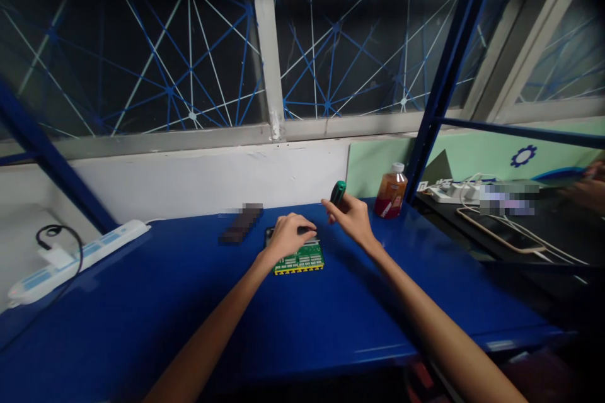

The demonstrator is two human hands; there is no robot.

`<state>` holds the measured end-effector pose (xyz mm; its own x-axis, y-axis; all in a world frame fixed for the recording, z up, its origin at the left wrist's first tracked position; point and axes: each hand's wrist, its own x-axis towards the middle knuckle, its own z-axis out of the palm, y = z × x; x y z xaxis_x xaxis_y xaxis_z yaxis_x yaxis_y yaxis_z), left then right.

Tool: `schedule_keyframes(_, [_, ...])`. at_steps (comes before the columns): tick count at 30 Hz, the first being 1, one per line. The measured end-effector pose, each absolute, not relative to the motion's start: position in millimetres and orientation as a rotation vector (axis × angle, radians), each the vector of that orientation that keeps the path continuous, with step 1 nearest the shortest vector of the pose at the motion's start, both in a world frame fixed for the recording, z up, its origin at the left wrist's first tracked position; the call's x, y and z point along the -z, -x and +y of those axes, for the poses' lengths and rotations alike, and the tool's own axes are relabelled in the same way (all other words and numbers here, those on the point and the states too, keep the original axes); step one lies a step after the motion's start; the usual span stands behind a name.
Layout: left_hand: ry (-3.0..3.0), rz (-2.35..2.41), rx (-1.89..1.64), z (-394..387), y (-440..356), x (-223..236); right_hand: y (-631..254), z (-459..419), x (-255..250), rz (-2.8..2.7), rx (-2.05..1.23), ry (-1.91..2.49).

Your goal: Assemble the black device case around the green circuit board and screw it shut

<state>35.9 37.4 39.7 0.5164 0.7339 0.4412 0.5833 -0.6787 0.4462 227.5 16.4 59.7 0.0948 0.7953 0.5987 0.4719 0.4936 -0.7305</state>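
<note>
A green circuit board (pixel 309 254) with a yellow-toothed front edge lies on the blue table. My left hand (pixel 287 237) is over its back left part, fingers curled and gripping it. A dark part shows between thumb and forefinger, too small to name, and the hand covers much of the board. To the right of the board, my right hand (pixel 353 219) is raised above the table, closed around a screwdriver (pixel 338 192) with a green and black handle. The handle's end points up; its shaft is hidden.
A drink bottle (pixel 391 191) stands at the table's back right. A blurred-out dark object (pixel 242 224) lies left of the board. At far left is a white power strip (pixel 85 258) with a black cable. On the neighbouring black table lie a phone (pixel 501 230) and cables, near another person's hand (pixel 590 189).
</note>
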Motion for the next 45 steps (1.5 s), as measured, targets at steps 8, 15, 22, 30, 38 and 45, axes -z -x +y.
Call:
schedule_keyframes(8, [-2.276,0.980,-0.816,32,28,-50,-156,19,-70,-1.784,-0.781,0.912])
schedule_keyframes(15, [-2.228,0.964,-0.747,35,47,-39,-133,26,-58,-1.897,-0.670,0.984])
schedule_keyframes(22, [-2.206,1.014,-0.757,39,46,-31,-134,25,-51,-1.934,-0.519,1.000])
schedule_keyframes(30, [-2.226,1.026,-0.764,36,45,-31,-134,26,-52,-1.924,-0.593,0.991])
schedule_keyframes(38, [-2.225,1.023,-0.753,34,45,-32,-134,26,-51,-1.923,-0.604,0.976])
schedule_keyframes(45, [-2.230,0.999,-0.694,35,48,-34,-135,25,-54,-1.954,-0.689,0.944])
